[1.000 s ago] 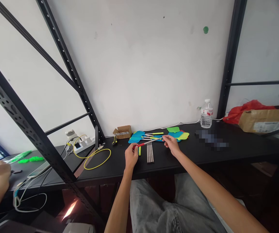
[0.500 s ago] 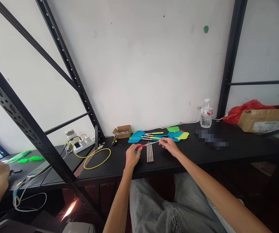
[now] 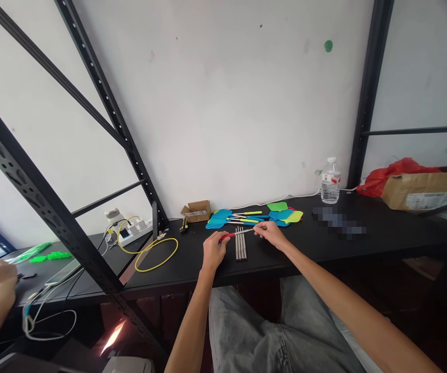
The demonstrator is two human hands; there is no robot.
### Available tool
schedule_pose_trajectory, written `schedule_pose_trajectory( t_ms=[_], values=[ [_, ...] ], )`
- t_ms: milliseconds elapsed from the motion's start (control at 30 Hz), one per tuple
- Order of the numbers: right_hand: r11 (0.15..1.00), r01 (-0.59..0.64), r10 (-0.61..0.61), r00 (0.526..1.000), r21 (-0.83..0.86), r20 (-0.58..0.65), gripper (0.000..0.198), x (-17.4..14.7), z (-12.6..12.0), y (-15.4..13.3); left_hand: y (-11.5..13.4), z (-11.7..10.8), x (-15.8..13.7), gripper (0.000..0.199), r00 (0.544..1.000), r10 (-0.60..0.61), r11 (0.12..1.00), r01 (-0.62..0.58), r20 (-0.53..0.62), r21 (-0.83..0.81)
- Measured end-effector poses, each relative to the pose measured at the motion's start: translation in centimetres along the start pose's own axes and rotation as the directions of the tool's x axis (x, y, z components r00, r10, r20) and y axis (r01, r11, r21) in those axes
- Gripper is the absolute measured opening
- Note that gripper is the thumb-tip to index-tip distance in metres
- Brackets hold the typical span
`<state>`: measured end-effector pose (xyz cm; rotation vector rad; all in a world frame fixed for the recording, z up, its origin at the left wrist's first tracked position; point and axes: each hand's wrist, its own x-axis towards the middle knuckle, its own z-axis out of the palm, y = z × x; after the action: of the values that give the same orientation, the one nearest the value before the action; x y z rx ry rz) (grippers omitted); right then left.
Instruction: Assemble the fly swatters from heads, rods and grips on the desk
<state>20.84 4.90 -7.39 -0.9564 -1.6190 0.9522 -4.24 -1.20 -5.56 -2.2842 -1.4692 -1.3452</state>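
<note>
My left hand (image 3: pixel 213 252) is closed round the red grip of a thin red-handled metal rod (image 3: pixel 228 235). At the rod's other end, the fingertips of my right hand (image 3: pixel 270 234) pinch the bare metal. The rod is held roughly level, just above several loose metal tubes (image 3: pixel 241 248) lying side by side on the black table (image 3: pixel 285 259). Behind my hands lies a group of fly swatters with metal shafts, among them a blue one (image 3: pixel 216 220) at the left and a yellow-green one (image 3: pixel 294 216) at the right. My fingers hide both ends of the rod.
A small open cardboard box (image 3: pixel 197 212) stands left of the swatters. Farther left are a looped yellow cable (image 3: pixel 157 268) and a white power strip (image 3: pixel 140 230). A water bottle (image 3: pixel 330 182) and a larger carton (image 3: pixel 425 192) are at right. Another person's hand (image 3: pixel 0 272) shows at far left.
Both hands keep their hold on the rod, almost in the same place. The view has shifted very slightly.
</note>
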Motion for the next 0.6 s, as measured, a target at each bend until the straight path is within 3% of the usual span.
schedule_pose_trajectory(
  t_ms=[233, 333, 433, 500, 600],
  values=[
    [0.999, 0.046, -0.048, 0.996, -0.030, -0.070, 0.039, 0.0, 0.1, -0.3, -0.4, 0.1, 0.2, 0.023, 1.000, -0.030, 0.999, 0.030, -0.008, -0.039],
    [0.970, 0.067, -0.121, 0.966, -0.235, -0.226, 0.031, -0.2, -2.0, -0.2, -0.6, 0.2, 0.2, 0.025, 0.998, -0.055, 0.997, 0.053, -0.034, -0.047],
    [0.821, -0.132, -0.173, 0.870, -0.555, -0.462, 0.025, -0.9, -5.6, 0.2, -0.6, 0.2, 0.2, 0.027, 0.996, -0.067, 0.997, 0.065, -0.058, -0.036],
    [0.707, -0.267, -0.214, 0.802, -0.655, -0.557, 0.029, -1.4, -8.1, 0.6, -0.5, 0.2, 0.2, 0.028, 0.996, -0.065, 0.998, 0.064, -0.060, -0.024],
    [0.575, -0.373, -0.214, 0.791, -0.728, -0.574, 0.037, -2.0, -10.5, 1.3, -0.3, 0.1, 0.2, 0.027, 0.996, -0.064, 0.998, 0.063, -0.061, -0.012]
  ],
)
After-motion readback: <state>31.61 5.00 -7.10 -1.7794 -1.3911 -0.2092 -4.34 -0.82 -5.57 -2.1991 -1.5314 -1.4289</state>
